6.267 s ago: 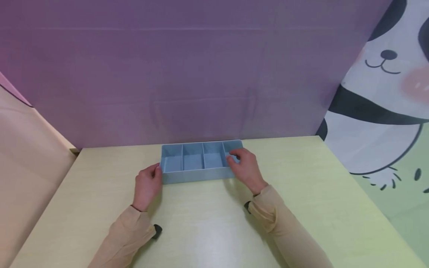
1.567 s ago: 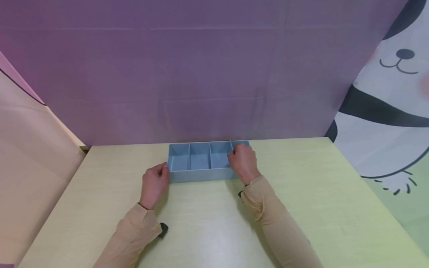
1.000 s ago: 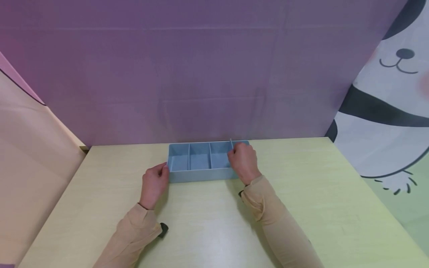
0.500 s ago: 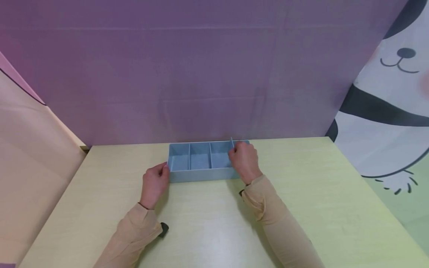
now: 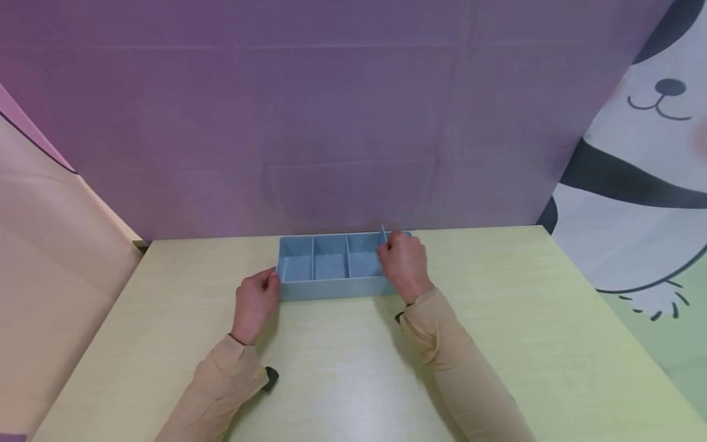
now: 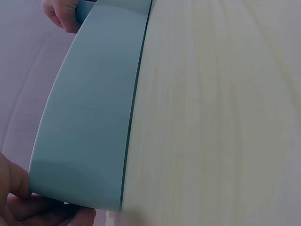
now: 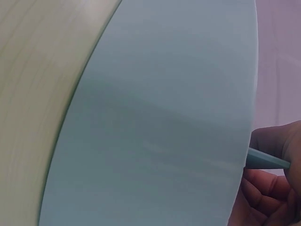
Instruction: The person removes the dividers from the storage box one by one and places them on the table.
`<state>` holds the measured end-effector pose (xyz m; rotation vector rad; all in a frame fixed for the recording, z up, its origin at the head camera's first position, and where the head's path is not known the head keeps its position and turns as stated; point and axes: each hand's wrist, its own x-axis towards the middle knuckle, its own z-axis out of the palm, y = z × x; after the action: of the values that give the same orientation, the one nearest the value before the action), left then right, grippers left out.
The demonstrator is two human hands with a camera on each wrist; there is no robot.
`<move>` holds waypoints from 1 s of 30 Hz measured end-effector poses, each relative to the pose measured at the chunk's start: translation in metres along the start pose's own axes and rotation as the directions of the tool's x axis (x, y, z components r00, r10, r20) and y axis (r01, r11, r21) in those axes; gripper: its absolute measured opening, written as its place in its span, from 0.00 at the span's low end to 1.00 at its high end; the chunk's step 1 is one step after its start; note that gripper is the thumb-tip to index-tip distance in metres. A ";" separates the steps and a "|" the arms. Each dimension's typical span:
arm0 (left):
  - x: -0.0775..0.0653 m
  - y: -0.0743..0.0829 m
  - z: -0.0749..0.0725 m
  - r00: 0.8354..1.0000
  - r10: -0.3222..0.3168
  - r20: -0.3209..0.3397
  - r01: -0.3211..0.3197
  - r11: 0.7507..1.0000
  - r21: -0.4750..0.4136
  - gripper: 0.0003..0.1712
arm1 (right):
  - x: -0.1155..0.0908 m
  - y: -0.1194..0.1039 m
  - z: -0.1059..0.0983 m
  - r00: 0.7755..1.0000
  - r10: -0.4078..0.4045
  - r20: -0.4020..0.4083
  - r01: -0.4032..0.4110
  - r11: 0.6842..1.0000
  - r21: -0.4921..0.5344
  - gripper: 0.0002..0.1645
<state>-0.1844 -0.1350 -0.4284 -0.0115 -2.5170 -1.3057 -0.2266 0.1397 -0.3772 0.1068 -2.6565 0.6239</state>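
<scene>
Pinching raised divider (image 5: 383, 233) near 3 o'clock in tray (image 5: 331, 289): right hand (image 5: 406, 265). Left hand (image 5: 256, 307) grips 9 o'clock edge; tabletop (image 5: 342, 368) spreads toward 6.

From my end I see a pale, wood-grained surface (image 5: 342, 362) with a creased purple backdrop (image 5: 342, 123) rising behind its far edge. On the right I get a cartoon panda (image 5: 635, 245) against green; on the left, a cream panel (image 5: 50, 276) below a pink strip (image 5: 27, 126).

You can read no text, label, brand, number or sign in any of the present views, neither from the head camera nor from the left or right wrist camera
</scene>
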 end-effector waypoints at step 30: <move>0.001 -0.001 0.000 1.000 0.001 -0.009 -0.001 1.000 -0.006 0.17 | 0.001 -0.002 -0.006 0.999 0.020 -0.041 -0.020 1.000 0.015 0.13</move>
<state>-0.1849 -0.1357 -0.4285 -0.0085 -2.5048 -1.3101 -0.2254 0.1408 -0.3712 0.0712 -2.6171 0.6451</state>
